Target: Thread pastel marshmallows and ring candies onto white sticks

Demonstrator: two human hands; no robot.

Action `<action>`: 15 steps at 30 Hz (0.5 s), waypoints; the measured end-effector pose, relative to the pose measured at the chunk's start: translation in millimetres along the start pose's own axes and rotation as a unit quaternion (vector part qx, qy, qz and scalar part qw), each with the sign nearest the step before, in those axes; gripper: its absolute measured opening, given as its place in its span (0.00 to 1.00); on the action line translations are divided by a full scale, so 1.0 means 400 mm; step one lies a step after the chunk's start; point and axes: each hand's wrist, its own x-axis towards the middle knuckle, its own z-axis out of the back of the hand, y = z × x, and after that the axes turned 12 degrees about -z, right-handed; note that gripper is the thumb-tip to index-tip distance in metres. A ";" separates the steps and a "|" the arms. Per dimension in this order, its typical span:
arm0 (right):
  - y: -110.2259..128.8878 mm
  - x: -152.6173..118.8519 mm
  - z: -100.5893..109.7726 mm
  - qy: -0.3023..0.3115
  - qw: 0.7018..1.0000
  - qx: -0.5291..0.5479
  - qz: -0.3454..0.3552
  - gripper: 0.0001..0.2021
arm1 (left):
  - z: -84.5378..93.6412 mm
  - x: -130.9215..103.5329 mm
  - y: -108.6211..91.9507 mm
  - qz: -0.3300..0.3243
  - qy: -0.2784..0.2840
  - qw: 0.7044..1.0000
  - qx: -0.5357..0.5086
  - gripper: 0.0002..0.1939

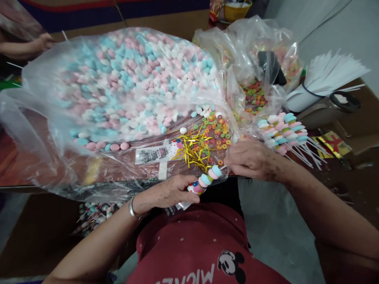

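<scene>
My left hand (174, 191) is closed on a candy skewer (206, 179) of blue and pink marshmallows, pinching its lower end where a printed clear wrapper (194, 188) shows. The skewer tilts up to the right. At its upper end my right hand (251, 159) is closed, fingers curled; what they grip is hidden, though a pale stick or wrapper edge runs toward them. Just beyond the hands lie gold twist ties (195, 148) and colourful ring candies (217, 132). A flat printed wrapper (152, 154) rests on the table left of the ties.
A big clear bag of marshmallows (127, 83) covers much of the table (14, 157). Finished skewers (282, 132) are piled at right, near a container of white sticks (302, 98) and a tumbler (328, 108). Another person's hand (44, 41) is at far left. More skewers (97, 217) lie below the table.
</scene>
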 end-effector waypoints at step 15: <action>0.010 0.020 -0.061 0.015 0.998 0.058 -0.002 0.15 | -0.037 0.000 0.033 -0.011 -0.113 0.994 -0.003 0.17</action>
